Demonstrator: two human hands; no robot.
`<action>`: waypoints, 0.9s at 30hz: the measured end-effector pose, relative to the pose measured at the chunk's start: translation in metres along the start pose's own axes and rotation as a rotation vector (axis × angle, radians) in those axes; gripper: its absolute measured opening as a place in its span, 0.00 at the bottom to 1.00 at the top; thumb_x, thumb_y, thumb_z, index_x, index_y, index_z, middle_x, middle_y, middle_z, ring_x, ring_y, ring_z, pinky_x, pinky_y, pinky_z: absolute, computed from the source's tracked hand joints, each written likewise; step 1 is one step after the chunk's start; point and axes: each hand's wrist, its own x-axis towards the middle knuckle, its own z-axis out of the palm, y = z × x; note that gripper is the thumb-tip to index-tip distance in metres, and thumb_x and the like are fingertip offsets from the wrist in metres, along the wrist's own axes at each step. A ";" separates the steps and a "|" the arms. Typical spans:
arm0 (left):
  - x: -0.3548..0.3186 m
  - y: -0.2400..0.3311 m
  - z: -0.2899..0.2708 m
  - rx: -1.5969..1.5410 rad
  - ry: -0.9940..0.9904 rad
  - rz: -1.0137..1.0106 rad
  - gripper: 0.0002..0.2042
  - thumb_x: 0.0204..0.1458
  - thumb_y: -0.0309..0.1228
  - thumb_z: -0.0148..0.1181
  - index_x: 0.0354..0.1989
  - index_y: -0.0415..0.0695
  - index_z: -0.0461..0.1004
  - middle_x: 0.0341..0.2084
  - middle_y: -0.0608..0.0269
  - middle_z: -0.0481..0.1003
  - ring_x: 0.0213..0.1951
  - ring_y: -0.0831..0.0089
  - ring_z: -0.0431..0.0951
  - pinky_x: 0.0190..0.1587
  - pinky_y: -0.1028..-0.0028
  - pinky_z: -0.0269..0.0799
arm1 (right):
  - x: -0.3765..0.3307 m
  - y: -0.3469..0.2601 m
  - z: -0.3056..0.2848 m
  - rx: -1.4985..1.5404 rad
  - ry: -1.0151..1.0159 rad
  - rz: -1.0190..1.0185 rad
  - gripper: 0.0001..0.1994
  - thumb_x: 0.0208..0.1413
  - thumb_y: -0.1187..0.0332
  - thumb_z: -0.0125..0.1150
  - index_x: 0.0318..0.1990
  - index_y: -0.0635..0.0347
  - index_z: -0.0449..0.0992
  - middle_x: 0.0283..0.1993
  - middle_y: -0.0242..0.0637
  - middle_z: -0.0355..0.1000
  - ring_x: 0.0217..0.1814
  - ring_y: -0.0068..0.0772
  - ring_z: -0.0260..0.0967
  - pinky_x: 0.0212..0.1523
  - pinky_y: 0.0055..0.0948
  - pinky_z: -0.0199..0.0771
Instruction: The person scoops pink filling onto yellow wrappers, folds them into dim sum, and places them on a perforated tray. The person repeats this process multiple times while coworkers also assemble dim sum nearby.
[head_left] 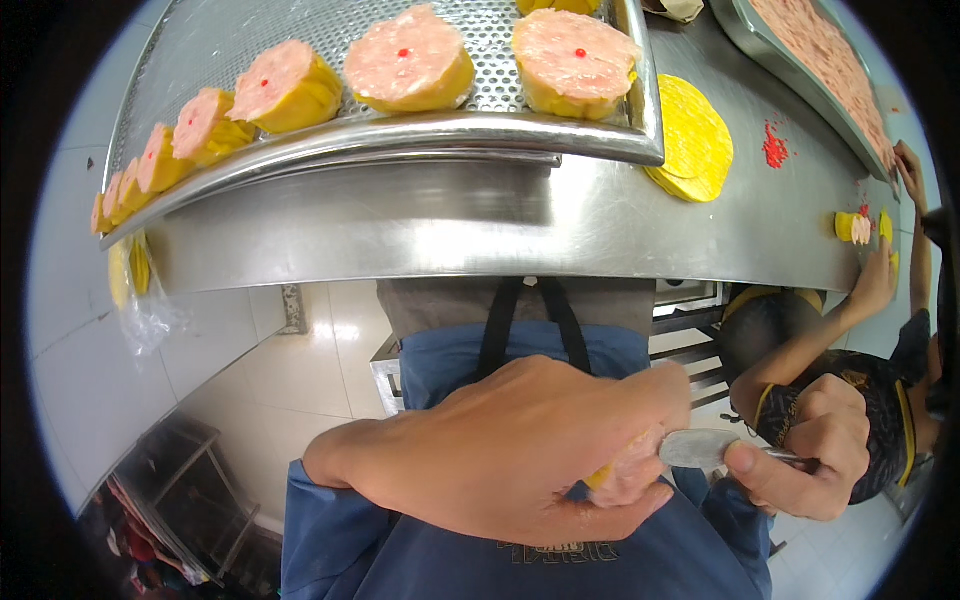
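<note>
Close in front of my chest, my left hand (490, 430) is curled around a dumpling (632, 472) with pink filling and a bit of yellow wrapper showing. Most of that dumpling is hidden by my fingers. In my right hand (822, 450) is a small metal spatula (697, 448), pinched under the thumb. Its flat blade points left, and the tip meets the pink filling or lies right beside it.
A perforated metal tray (430, 130) holds several yellow-wrapped dumplings (408, 62) with red dots. Beside it on the steel table (400, 220) lie round yellow wrappers (690, 140) and red bits (775, 147). A pan (745, 30) contains pink filling. At right, a co-worker's hand (878, 280) nears another dumpling.
</note>
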 end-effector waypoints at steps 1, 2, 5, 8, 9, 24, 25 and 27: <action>-0.001 0.002 0.000 -0.099 0.009 -0.039 0.14 0.53 0.31 0.76 0.39 0.46 0.73 0.23 0.60 0.77 0.27 0.55 0.81 0.28 0.64 0.73 | 0.000 0.001 0.001 -0.013 0.025 -0.020 0.15 0.41 0.65 0.82 0.39 0.45 0.90 0.26 0.25 0.52 0.19 0.19 0.45 0.22 0.27 0.39; 0.000 0.002 0.001 -0.126 -0.005 -0.035 0.14 0.53 0.31 0.76 0.39 0.46 0.73 0.23 0.60 0.77 0.26 0.54 0.81 0.28 0.65 0.73 | 0.001 0.002 0.002 0.036 0.011 -0.035 0.15 0.40 0.65 0.82 0.39 0.45 0.90 0.26 0.25 0.52 0.19 0.19 0.45 0.22 0.27 0.39; 0.007 -0.005 0.003 -0.061 -0.083 0.062 0.18 0.53 0.30 0.74 0.38 0.41 0.67 0.20 0.52 0.74 0.27 0.43 0.79 0.27 0.58 0.70 | 0.004 0.002 0.011 0.071 0.055 -0.068 0.15 0.39 0.66 0.82 0.39 0.46 0.90 0.27 0.25 0.52 0.19 0.20 0.46 0.22 0.27 0.39; 0.014 -0.012 0.009 0.097 -0.025 0.191 0.15 0.52 0.29 0.74 0.35 0.41 0.68 0.19 0.52 0.75 0.26 0.42 0.78 0.27 0.57 0.71 | 0.005 0.002 0.016 0.068 0.026 -0.058 0.15 0.39 0.67 0.82 0.39 0.46 0.90 0.26 0.25 0.52 0.19 0.20 0.45 0.22 0.27 0.39; 0.014 -0.013 0.009 0.082 0.012 0.195 0.15 0.53 0.29 0.73 0.34 0.40 0.68 0.19 0.51 0.75 0.26 0.42 0.78 0.28 0.57 0.71 | 0.004 0.002 0.016 0.053 0.051 -0.041 0.15 0.39 0.67 0.81 0.39 0.47 0.90 0.26 0.25 0.52 0.19 0.20 0.45 0.22 0.27 0.39; 0.014 -0.004 -0.001 0.255 0.003 0.254 0.19 0.54 0.32 0.75 0.42 0.42 0.67 0.25 0.56 0.76 0.30 0.49 0.81 0.29 0.56 0.71 | -0.001 0.002 -0.004 0.019 -0.010 -0.042 0.15 0.48 0.63 0.82 0.45 0.46 0.89 0.27 0.25 0.54 0.18 0.19 0.46 0.21 0.27 0.40; 0.014 -0.002 -0.001 0.259 0.010 0.253 0.19 0.54 0.32 0.75 0.42 0.42 0.67 0.24 0.56 0.76 0.29 0.49 0.81 0.29 0.56 0.70 | 0.000 0.002 -0.003 0.021 -0.014 -0.034 0.15 0.47 0.63 0.82 0.45 0.46 0.89 0.27 0.25 0.54 0.18 0.19 0.46 0.21 0.27 0.40; 0.013 0.003 -0.001 0.206 -0.019 0.152 0.18 0.53 0.32 0.75 0.39 0.42 0.68 0.23 0.56 0.76 0.29 0.49 0.80 0.29 0.56 0.70 | 0.001 0.001 -0.002 0.014 -0.010 -0.022 0.16 0.46 0.64 0.82 0.45 0.45 0.90 0.27 0.24 0.53 0.18 0.19 0.46 0.22 0.27 0.40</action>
